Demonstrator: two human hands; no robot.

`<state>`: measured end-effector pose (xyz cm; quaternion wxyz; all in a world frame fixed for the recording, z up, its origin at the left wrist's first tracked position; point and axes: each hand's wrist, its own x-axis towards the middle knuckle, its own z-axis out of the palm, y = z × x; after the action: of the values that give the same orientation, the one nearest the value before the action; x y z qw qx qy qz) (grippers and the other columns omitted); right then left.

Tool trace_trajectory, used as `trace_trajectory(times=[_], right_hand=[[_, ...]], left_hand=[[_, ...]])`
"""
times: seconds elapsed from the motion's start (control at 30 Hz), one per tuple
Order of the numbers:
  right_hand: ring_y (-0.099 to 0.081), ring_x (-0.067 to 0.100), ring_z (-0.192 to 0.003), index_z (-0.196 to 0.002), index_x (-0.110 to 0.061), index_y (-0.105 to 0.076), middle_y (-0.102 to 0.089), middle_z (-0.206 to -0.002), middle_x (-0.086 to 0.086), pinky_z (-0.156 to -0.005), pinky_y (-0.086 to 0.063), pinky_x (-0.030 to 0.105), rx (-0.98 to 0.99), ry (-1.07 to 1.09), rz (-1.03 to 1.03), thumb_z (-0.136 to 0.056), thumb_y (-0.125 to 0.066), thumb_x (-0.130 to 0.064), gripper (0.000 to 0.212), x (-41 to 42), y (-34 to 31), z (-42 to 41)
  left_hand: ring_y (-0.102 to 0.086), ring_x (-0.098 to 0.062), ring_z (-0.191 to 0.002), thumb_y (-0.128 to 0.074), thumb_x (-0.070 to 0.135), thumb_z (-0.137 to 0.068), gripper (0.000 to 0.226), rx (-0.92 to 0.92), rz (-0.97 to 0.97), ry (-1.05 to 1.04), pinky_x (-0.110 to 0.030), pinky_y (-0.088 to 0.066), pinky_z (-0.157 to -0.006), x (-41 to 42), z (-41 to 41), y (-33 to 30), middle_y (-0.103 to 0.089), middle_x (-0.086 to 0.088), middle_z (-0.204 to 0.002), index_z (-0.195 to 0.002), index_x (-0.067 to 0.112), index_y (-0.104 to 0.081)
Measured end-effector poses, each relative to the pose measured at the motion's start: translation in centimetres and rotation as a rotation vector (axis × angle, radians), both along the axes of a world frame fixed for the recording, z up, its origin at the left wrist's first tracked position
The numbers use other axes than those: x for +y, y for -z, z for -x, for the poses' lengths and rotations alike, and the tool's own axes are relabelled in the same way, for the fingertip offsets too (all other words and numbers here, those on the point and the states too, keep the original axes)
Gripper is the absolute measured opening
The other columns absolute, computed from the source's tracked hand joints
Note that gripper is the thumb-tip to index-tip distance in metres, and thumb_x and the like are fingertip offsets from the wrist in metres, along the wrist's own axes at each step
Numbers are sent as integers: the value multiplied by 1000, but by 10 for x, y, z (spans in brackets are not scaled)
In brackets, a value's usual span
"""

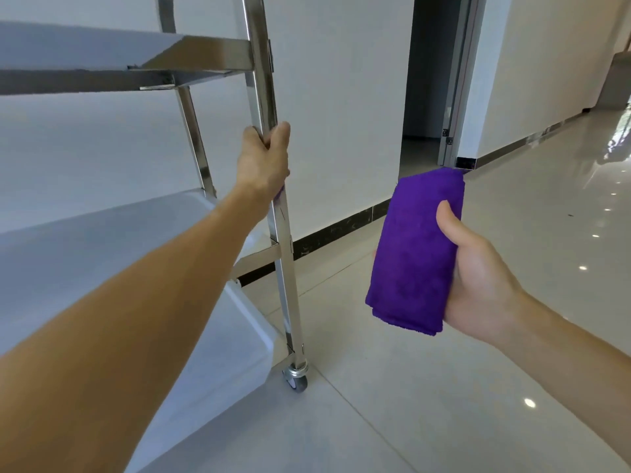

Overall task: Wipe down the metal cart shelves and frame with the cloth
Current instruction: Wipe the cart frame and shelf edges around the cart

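Purple terry cloth [416,250], folded into a thick oblong, stands upright at centre right of the frame, held in the person's right hand [478,268]. The thumb presses on the cloth's front face near its right edge, and the palm and remaining fingers wrap behind it; the cloth touches nothing else and is held well apart from the cart.

On the left side of the frame stands the stainless steel cart [191,52]. Its near corner post [283,268] runs from the top of the frame down to a small caster wheel [296,378] resting on the glossy pale floor tiles [409,404]. The left hand [264,158] is closed around this post about midway between the upper shelf [68,49] at upper left and the lower shelf [119,268] at lower left, fingers curled behind the post and thumb on its right side. A small purple patch shows just under the heel of this hand, against the post; what it is cannot be told.

Behind the cart is a white wall with a dark skirting strip [341,230], and at upper centre right an open doorway [430,80] with a metal frame.
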<state>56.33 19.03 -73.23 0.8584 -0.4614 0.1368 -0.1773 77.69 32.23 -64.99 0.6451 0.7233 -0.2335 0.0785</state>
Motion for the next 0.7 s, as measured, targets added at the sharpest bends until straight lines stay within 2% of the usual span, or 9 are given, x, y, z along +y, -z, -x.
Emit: trace_trajectory(times=[0.1,0.23,0.33,0.47,0.53,0.6,0.7], right_hand=[[-69,27,-111,-127,-20,-65,-71,-123,5,-94,-54,47,-12,-55,-17,-91,-58,-57,52,-10,-12,-6],[-70,25,-109,-125,-19,-67,-71,-123,5,-85,-58,43,-70,-149,-58,-91,-57,-57,52,-12,-38,-10],[-66,29,-115,-129,-18,-65,-67,-128,9,-89,-57,47,-119,-224,-94,-91,-58,-58,56,-8,-62,-11],[-64,31,-119,-124,-17,-68,-65,-130,14,-101,-49,51,-179,-327,-106,-90,-59,-59,56,5,-95,-15],[-64,31,-119,-117,-18,-73,-66,-129,15,-103,-47,52,-213,-375,-106,-90,-59,-59,51,16,-112,-16],[-65,31,-118,-114,-19,-75,-67,-127,13,-102,-48,52,-246,-410,-85,-91,-58,-58,48,29,-130,-16],[-65,28,-118,-127,-23,-66,-68,-127,8,-104,-47,52,-308,-438,-48,-92,-58,-55,48,57,-155,-12]], left_hand=[[-60,-13,-70,-47,49,-99,32,-10,-70,-17,-20,-45,-55,10,9,-2,-57,-1,-90,-99,17,-42],[-67,-12,-72,-48,52,-98,37,19,-122,-17,-20,-47,-66,31,46,-3,-62,1,-89,-104,15,-48],[-70,-9,-78,-48,53,-97,38,27,-176,-6,-21,-47,-71,50,82,-8,-67,1,-91,-104,15,-53],[-67,-1,-82,-51,51,-96,38,34,-234,-75,-13,-44,-71,78,134,-11,-71,9,-86,-100,15,-61],[-64,0,-84,-53,52,-95,32,39,-262,-117,-13,-42,-72,94,161,-13,-71,15,-84,-93,21,-61],[-60,2,-77,-57,49,-94,26,10,-294,-156,-9,-41,-69,111,187,-17,-67,19,-78,-84,25,-59],[-64,3,-86,-59,51,-91,27,-33,-343,-242,-5,-43,-73,136,224,-23,-70,21,-89,-88,25,-65]])
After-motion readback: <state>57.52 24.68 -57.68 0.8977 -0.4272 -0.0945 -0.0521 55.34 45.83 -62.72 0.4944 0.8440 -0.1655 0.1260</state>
